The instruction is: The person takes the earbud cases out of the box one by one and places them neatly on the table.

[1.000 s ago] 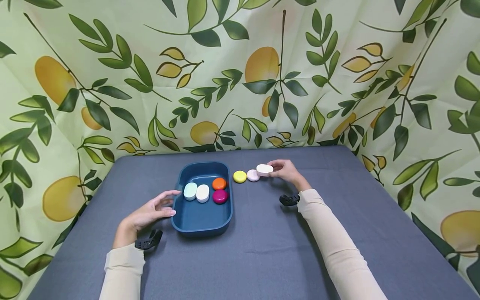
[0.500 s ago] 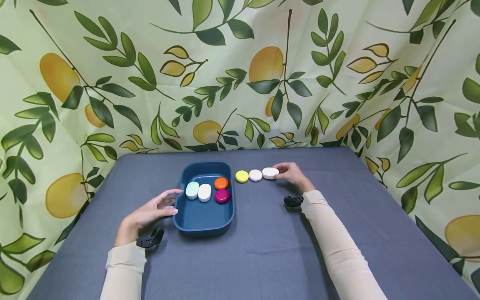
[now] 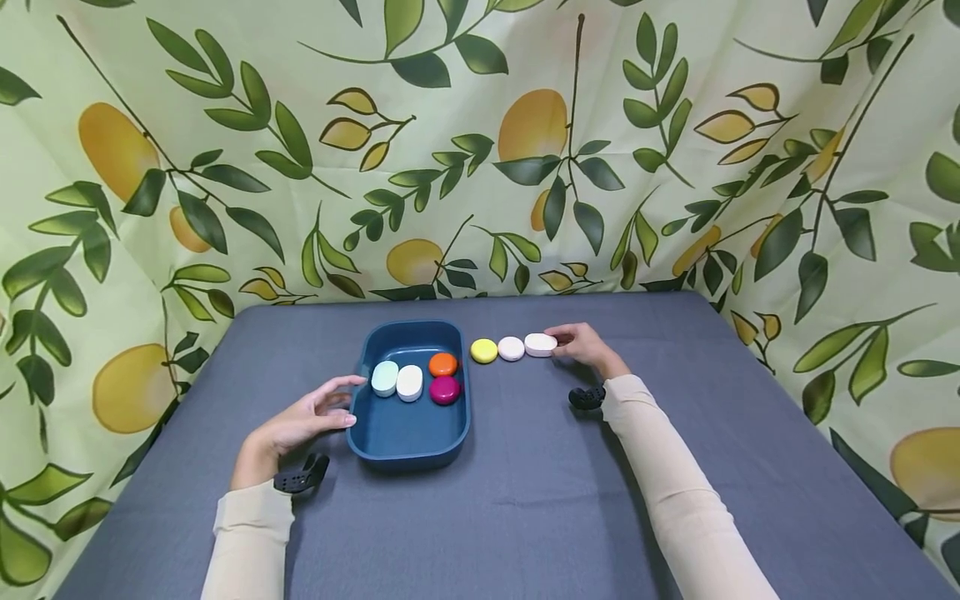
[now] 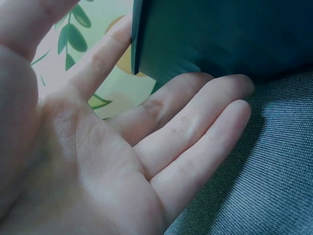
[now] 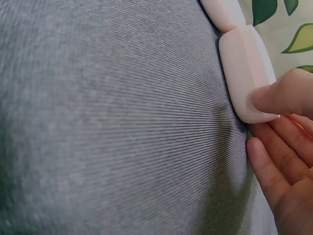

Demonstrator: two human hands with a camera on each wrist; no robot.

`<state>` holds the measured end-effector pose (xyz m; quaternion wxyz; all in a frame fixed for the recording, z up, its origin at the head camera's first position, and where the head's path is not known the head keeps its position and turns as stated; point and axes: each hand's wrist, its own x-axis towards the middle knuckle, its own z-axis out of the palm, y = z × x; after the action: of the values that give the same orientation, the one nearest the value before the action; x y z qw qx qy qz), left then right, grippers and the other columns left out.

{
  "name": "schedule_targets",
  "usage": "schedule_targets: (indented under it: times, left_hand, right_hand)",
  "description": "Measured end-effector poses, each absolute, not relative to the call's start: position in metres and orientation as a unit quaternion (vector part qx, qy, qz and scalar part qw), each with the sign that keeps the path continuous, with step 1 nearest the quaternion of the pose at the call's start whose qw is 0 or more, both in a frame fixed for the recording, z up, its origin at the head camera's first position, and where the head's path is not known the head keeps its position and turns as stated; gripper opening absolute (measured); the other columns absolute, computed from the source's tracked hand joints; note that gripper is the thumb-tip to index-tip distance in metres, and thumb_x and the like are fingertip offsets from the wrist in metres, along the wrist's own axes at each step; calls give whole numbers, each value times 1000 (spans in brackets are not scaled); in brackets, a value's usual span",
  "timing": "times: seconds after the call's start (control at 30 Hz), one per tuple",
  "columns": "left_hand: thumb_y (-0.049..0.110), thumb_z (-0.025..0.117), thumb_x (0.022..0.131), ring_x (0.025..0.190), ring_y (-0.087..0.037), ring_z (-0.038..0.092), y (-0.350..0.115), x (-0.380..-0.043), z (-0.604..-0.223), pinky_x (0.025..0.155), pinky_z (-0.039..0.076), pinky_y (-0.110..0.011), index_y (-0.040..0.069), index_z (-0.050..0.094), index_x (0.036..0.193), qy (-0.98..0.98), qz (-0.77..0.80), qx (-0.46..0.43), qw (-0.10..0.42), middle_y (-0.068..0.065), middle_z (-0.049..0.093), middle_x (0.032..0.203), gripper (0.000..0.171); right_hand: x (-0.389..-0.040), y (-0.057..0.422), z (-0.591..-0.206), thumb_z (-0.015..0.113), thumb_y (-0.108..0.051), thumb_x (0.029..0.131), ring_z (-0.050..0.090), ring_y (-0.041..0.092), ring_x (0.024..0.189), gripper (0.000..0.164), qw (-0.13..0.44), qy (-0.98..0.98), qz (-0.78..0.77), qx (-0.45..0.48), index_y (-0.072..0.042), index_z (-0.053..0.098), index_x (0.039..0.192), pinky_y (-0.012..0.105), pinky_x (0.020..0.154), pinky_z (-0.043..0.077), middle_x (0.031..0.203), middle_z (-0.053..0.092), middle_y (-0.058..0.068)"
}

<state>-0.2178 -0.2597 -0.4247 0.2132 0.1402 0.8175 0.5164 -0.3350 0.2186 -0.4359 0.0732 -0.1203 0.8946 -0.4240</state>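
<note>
White oval bar (image 3: 540, 345) is on the table right of the tray, at the right end of a short row, right hand on it.

Largest first. Backdrop (image 3: 450, 196): pale cloth, lemon-and-leaf print, wraps back and both sides. Table (image 3: 517, 517): grey-blue cloth cover.

Tray (image 3: 408, 435): dark blue, rounded corners, left of table centre. Cream sleeves (image 3: 678, 483) on both forearms.

Left hand (image 3: 303, 421): relaxed, not gripping. Index finger and thumb spread along the tray's left rim; left wrist view puts the other fingers against the outer wall.

Right hand (image 3: 587, 345): pinching the bar's right end, thumb in front, fingers behind, per right wrist view.

Black bands (image 3: 302, 474), one per wrist.

Inside tray: mint oval bar (image 3: 385, 378) and second white bar (image 3: 410, 383) side by side, left and middle. Orange disc (image 3: 442, 364) sits behind magenta disc (image 3: 444, 390), near right wall.

Row outside, left to right: yellow disc (image 3: 483, 351) just beside tray, pale pink disc (image 3: 512, 348), then the held bar, close against it.
</note>
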Motion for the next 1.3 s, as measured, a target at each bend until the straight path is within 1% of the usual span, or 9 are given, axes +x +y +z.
schedule_targets:
  times: [0.13, 0.3, 0.47, 0.53, 0.63, 0.7, 0.77, 0.93, 1.3]
  left_hand:
    - [21, 62, 92, 137, -47, 34, -260, -218, -425, 104, 39, -60, 12, 30, 147, 820, 513, 140, 212, -29, 33, 149, 65]
    - [22, 63, 91, 137, -47, 32, -261, -218, -425, 104, 36, -64, 13, 31, 147, 822, 511, 137, 210, -28, 33, 150, 65]
    - [22, 63, 91, 137, -47, 33, -261, -218, -427, 104, 37, -64, 13, 31, 147, 822, 511, 137, 210, -28, 33, 150, 65]
    - [22, 63, 91, 136, -47, 34, -262, -219, -427, 104, 37, -63, 13, 31, 147, 822, 512, 137, 208, -28, 34, 149, 65]
    - [22, 63, 91, 136, -47, 35, -262, -220, -427, 104, 37, -62, 13, 30, 147, 820, 515, 139, 208, -28, 34, 149, 65]
    - [21, 63, 91, 136, -47, 36, -262, -220, -427, 104, 38, -62, 13, 30, 147, 818, 516, 141, 210, -29, 33, 150, 65]
    - [20, 63, 91, 136, -47, 36, -263, -220, -427, 104, 38, -62, 12, 30, 147, 817, 518, 144, 211, -29, 33, 150, 65]
    - [20, 63, 91, 134, -45, 39, -262, -220, -427, 104, 38, -61, 12, 30, 147, 816, 518, 147, 209, -29, 35, 148, 66]
    - [19, 62, 92, 131, -43, 44, -263, -219, -427, 104, 39, -60, 10, 28, 148, 811, 523, 151, 212, -30, 36, 147, 66]
  right_hand:
    - [-336, 217, -434, 66, 3, 82, 60, 32, 110, 45, 79, 899, -413, -123, 11, 57, 125, 19, 81, 45, 125, 60, 32]
    - [-336, 214, -432, 72, -1, 80, 61, 27, 103, 46, 73, 902, -408, -118, 9, 59, 123, 16, 77, 43, 120, 63, 29]
    - [-335, 213, -429, 74, -2, 80, 61, 25, 102, 45, 70, 907, -398, -117, 9, 61, 122, 17, 78, 44, 119, 64, 29]
    - [-335, 213, -427, 74, -1, 80, 62, 29, 106, 49, 73, 907, -399, -116, 9, 58, 125, 22, 82, 47, 122, 63, 29]
    - [-334, 211, -421, 74, -2, 80, 60, 36, 115, 56, 80, 902, -409, -110, 10, 53, 130, 35, 94, 50, 128, 60, 30]
    - [-333, 208, -417, 73, -5, 81, 58, 40, 120, 58, 79, 901, -412, -107, 11, 51, 132, 44, 101, 47, 130, 58, 30]
    - [-333, 205, -412, 73, -8, 82, 56, 41, 123, 59, 72, 901, -416, -102, 10, 50, 133, 47, 104, 45, 131, 57, 30]
    - [-330, 189, -395, 73, -14, 84, 56, 39, 124, 58, 56, 900, -420, -103, 7, 51, 134, 48, 105, 45, 133, 58, 26]
    - [-312, 134, -377, 72, -15, 85, 61, 35, 118, 53, 76, 871, -456, -168, 4, 55, 131, 44, 102, 48, 129, 62, 24]
